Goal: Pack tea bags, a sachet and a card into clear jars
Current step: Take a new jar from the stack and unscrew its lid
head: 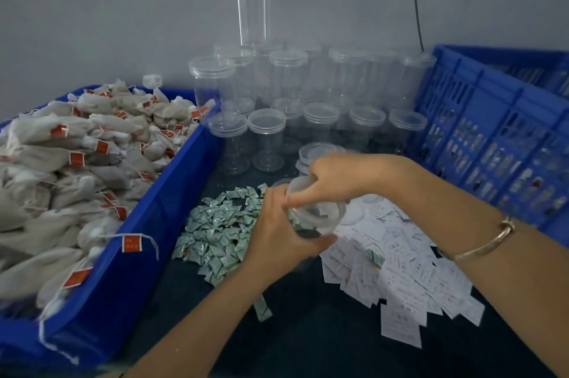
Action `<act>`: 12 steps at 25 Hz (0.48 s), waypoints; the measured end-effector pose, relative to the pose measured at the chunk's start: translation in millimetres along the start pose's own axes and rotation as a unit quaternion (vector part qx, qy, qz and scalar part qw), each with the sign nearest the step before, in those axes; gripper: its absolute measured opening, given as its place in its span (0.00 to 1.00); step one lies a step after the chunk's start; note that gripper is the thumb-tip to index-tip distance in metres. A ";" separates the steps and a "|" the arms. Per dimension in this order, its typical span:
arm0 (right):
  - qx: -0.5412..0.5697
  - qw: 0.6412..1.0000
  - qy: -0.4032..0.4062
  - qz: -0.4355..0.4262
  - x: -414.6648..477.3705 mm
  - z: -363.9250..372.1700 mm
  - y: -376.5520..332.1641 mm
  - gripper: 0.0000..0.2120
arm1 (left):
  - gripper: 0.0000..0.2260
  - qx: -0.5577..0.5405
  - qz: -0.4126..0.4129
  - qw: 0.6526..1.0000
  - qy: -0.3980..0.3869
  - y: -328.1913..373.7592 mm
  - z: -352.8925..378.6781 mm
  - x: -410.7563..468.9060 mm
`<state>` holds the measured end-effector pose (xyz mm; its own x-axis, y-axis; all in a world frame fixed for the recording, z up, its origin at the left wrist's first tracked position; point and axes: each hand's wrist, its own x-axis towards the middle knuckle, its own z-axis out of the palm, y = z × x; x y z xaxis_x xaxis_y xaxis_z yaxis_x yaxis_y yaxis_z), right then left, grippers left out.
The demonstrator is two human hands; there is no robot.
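Observation:
I hold a clear jar [317, 214] over the dark table, between the two piles. My left hand [277, 229] grips its lower body, thumb along the bottom. My right hand [335, 177] curls over the jar's top, fingers on its rim or lid. Whitish tea bags [70, 162] with red tags fill the blue bin at the left. Small green-white sachets [218, 223] lie heaped left of the jar. White printed cards [397, 273] are spread to its right. What is inside the jar is too blurred to tell.
Many empty lidded clear jars [289, 119] stand stacked against the grey wall behind. A blue slotted crate [492, 131] sits at the right. The blue bin's wall [144, 223] borders the working space on the left. A black cable [415, 1] hangs down the wall.

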<state>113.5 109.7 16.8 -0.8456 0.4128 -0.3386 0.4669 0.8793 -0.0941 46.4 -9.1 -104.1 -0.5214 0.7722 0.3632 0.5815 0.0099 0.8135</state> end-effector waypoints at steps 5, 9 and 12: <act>-0.034 0.998 -0.025 -0.047 -10.0 13.1 -16.9 0.34 | 0.37 0.009 -0.026 0.999 0.039 -16.6 -0.5 -30.1; -0.059 0.996 -0.046 -0.056 -13.6 6.3 -24.6 0.33 | 0.40 -0.073 -0.078 0.994 0.026 -28.3 -5.5 -37.0; -0.104 0.993 -0.010 -0.055 -16.1 9.4 -28.1 0.36 | 0.39 -0.092 -0.081 0.992 0.008 -28.7 -4.5 -36.4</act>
<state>116.4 76.1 16.1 -0.8828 0.3078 -0.3550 0.3062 0.9499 0.0622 45.9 -40.4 -138.6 -0.6090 0.7601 0.2265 0.3654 0.0153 0.9307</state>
